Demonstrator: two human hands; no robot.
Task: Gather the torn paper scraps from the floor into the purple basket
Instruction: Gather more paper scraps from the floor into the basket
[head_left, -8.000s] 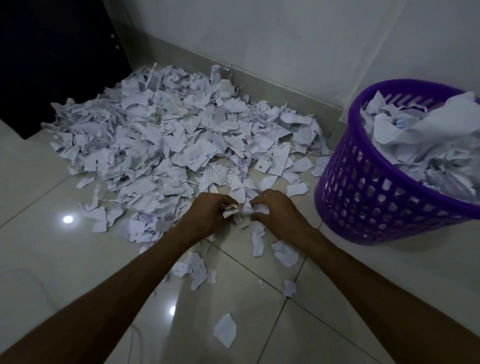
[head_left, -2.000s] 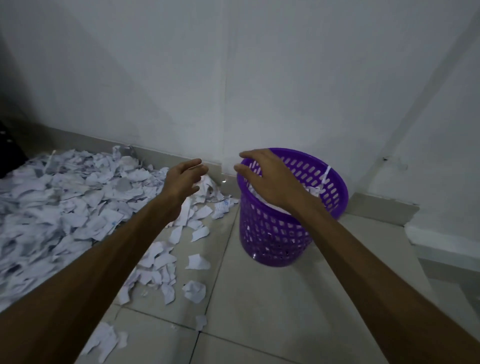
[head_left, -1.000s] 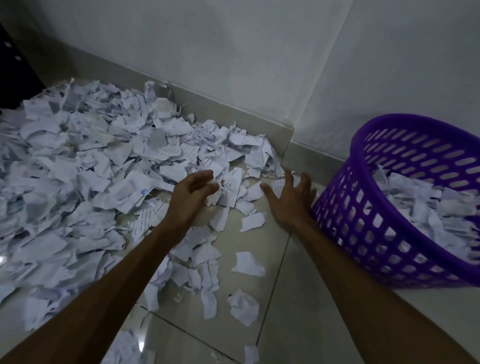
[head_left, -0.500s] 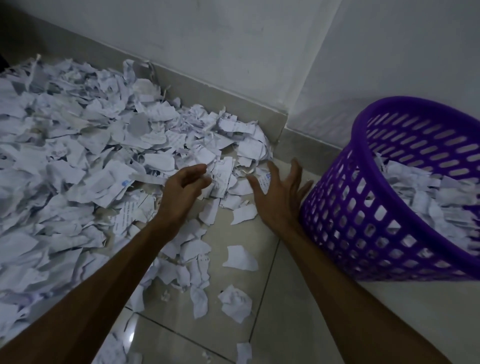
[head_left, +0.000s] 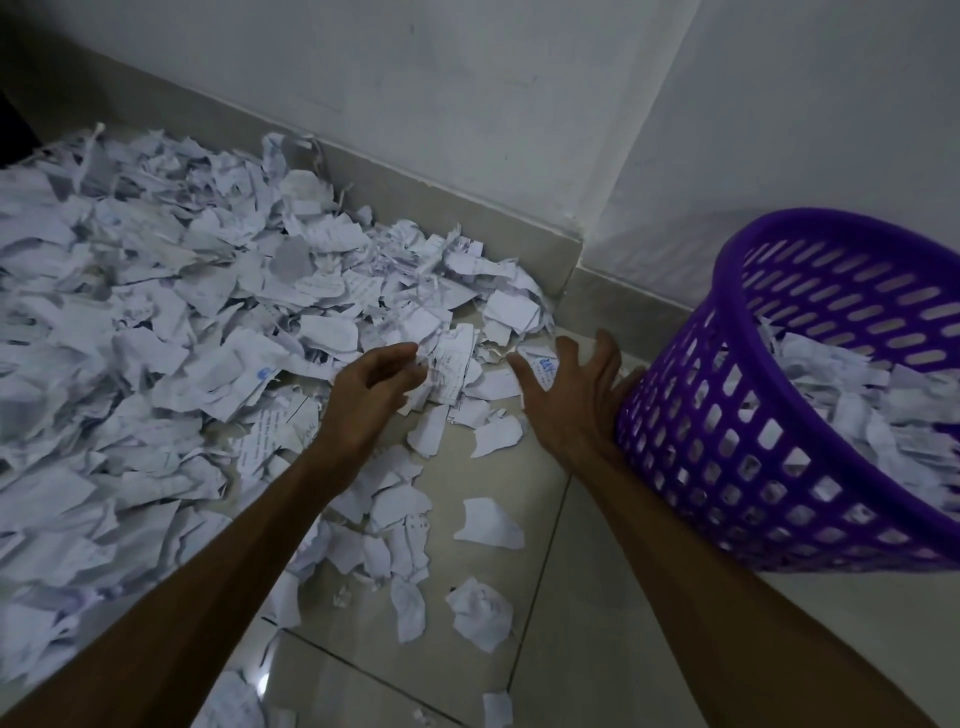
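Scraps (head_left: 156, 332) cover tiled floor (head_left: 582, 623) beside purple basket (head_left: 727, 467).

The floor (head_left: 597, 623) has big, shiny, pale tiles with thin dark lines between them. Two plain white walls (head_left: 467, 78) meet in a corner. A low grey strip (head_left: 467, 218) runs along the bottom of them. The room is dim.

Basket (head_left: 727, 447) blocks right; bare tile (head_left: 571, 623) between forearms.
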